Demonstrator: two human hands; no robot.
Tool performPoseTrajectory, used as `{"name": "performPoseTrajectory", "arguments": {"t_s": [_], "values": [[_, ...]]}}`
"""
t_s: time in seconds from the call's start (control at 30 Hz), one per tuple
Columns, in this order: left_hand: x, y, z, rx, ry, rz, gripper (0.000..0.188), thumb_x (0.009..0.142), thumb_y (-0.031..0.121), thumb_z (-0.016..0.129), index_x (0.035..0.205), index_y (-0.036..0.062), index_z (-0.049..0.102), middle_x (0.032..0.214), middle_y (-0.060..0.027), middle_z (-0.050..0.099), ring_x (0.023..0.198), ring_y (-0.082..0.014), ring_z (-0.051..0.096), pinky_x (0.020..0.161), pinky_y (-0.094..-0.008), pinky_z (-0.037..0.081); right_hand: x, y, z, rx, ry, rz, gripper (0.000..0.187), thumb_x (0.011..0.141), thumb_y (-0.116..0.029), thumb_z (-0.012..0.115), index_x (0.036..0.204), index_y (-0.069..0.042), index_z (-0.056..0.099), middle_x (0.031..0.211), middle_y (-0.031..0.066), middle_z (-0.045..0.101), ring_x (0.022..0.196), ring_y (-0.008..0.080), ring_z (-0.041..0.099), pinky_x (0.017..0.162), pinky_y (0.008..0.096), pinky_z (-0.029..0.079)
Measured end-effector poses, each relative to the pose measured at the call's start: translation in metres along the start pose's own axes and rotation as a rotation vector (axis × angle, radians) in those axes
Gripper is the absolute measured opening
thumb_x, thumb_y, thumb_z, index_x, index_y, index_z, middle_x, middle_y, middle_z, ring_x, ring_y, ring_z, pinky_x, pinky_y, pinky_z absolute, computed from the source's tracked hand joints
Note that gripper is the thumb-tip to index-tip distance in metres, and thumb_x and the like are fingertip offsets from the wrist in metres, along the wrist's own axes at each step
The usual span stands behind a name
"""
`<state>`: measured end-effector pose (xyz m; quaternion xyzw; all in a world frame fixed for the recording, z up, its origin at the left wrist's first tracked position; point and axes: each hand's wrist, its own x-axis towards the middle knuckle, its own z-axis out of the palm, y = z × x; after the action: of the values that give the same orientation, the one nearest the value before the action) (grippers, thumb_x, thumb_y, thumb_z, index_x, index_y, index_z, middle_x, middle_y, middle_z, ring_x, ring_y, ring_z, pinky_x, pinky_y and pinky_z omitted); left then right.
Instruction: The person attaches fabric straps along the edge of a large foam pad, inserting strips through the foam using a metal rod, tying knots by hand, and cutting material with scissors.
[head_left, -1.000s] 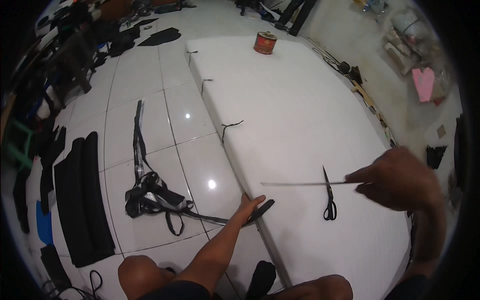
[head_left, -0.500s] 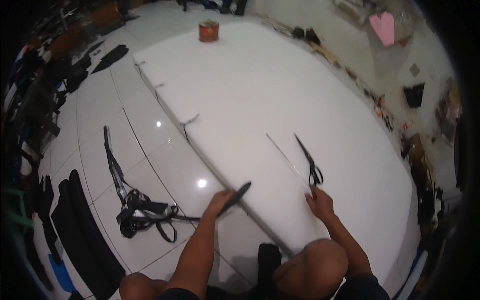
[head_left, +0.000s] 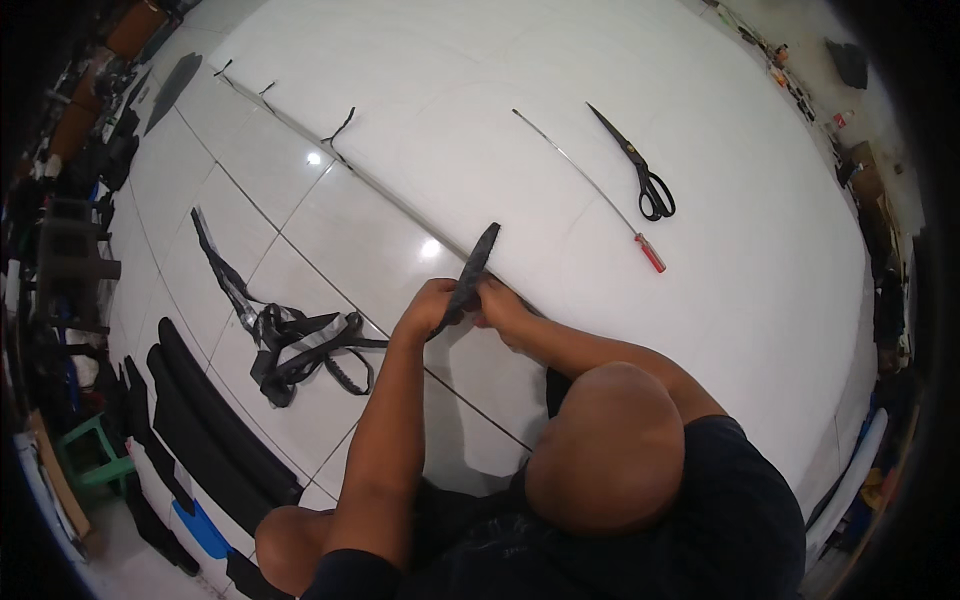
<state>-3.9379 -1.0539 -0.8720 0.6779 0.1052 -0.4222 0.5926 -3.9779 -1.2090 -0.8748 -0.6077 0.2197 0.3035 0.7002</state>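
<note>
My left hand (head_left: 430,305) is closed round a black fabric strip (head_left: 478,257), whose free end sticks up at the near edge of a big white slab (head_left: 720,320). Beside it, my right hand (head_left: 500,310) has its fingers at the same strip; they are partly hidden and look closed on it. The strip's tail runs left into a tangled heap of black strips (head_left: 300,345) on the floor. On the slab lie a long thin metal rod with a red handle (head_left: 650,253) and black scissors (head_left: 645,185), both untouched.
Short black ties (head_left: 340,127) poke out along the slab's left edge. Long black padded pieces (head_left: 205,430) lie on the tiled floor (head_left: 255,215) at left, near a green stool (head_left: 98,455). Clutter lines both sides. My bent knee (head_left: 610,450) is close to the slab.
My right hand has let go of the red-handled rod, leaving it on the slab, and has come left to the strip. My left hand still holds the strip. The view has tilted downward.
</note>
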Motion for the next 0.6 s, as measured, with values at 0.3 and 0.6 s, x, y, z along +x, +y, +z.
{"name": "performPoseTrajectory", "arguments": {"t_s": [0.3,0.6], "values": [[-0.036,0.054,-0.006,0.353,0.58,0.568,0.027,0.084,0.019,0.066,0.102,-0.0009,0.068,0.092,-0.0168,0.068,0.081,-0.0349,0.065,0.076,-0.0414,0.053,-0.019,0.002,0.013,-0.261,0.057,-0.027,0.031,0.101,-0.027,0.046,0.104,-0.001,0.062,0.086,0.0119,0.067,0.071,0.0217,0.066,0.064,0.0359,0.053],[-0.016,0.072,0.053,0.776,0.642,0.796,0.021,0.082,0.016,0.073,0.099,0.0041,0.069,0.098,-0.0139,0.058,0.092,-0.0319,0.058,0.086,-0.04,0.047,-0.034,-0.031,-0.003,-1.333,-0.218,-0.395,0.022,0.091,-0.01,0.048,0.094,0.002,0.066,0.09,0.024,0.069,0.083,0.0382,0.068,0.073,0.0492,0.053]]}}
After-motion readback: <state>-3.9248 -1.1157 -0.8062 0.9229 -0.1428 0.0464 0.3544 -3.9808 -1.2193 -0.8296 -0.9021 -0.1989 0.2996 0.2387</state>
